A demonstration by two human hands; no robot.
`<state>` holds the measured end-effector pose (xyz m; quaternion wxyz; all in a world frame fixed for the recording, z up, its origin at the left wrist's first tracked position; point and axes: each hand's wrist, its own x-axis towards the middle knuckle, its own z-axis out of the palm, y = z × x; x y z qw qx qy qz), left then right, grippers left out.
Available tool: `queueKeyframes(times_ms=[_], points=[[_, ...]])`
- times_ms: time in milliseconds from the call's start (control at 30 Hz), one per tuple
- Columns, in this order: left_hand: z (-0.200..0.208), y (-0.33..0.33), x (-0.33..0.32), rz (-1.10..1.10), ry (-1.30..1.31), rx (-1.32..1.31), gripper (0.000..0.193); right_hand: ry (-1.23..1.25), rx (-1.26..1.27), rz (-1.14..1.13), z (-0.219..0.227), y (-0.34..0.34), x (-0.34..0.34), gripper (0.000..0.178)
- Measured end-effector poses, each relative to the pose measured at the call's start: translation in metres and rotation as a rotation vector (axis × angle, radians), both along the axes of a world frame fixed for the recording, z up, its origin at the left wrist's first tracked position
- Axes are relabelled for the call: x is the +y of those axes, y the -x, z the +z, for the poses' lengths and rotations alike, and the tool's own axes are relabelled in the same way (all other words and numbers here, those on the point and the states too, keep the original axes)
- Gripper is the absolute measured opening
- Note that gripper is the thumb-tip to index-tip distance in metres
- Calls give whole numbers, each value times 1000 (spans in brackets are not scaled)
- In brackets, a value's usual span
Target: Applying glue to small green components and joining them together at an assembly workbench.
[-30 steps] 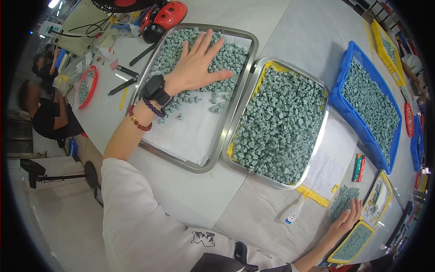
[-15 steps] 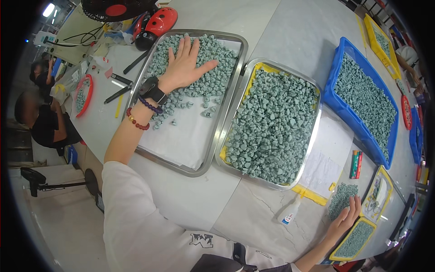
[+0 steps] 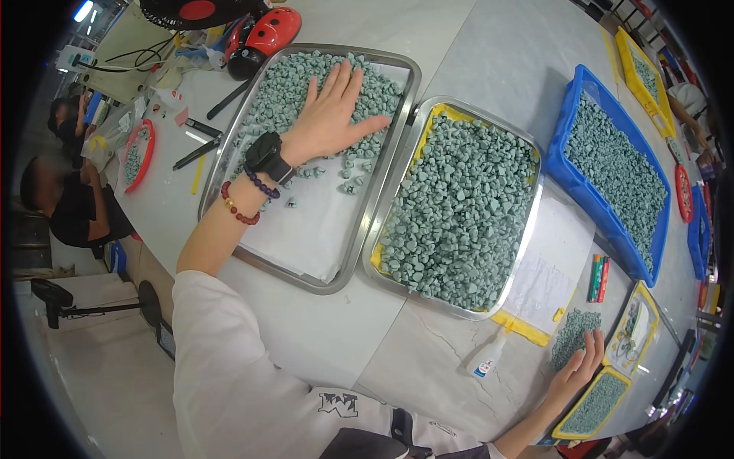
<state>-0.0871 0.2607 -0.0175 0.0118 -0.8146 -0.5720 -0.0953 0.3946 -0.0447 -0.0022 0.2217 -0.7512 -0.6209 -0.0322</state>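
My left hand lies flat, fingers spread, on a heap of small grey-green stones in the far half of a steel tray lined with white paper. A black watch and two bead bracelets sit on that wrist. My right hand rests open on the table at the lower right, fingers touching a small loose pile of the same stones, beside a small yellow tray of stones.
A second steel tray full of stones sits right of the first. A blue bin of stones stands farther right, yellow trays beyond. A white glue bottle, papers, markers, a red ladybird-shaped device and a fan are around. People sit at left.
My left hand has stayed spread on the stones, sliding a little toward the tray's right side. The right hand has not moved. The view has shifted slightly.
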Motion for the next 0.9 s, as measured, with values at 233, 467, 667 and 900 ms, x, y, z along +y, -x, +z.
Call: queueKeyframes(times_ms=[233,467,667,900], points=[[12,-19,-17,-97,-33,-17,84,-24,27,-5,3,0,3,34],[3,-24,5,-137,95,-71,81,-25,4,13,0,0,1,35],[11,-28,-4,-142,39,-25,76,-21,52,-8,3,-2,-2,40],[10,-31,10,-126,134,-91,79,3,42,12,2,-1,-3,40]])
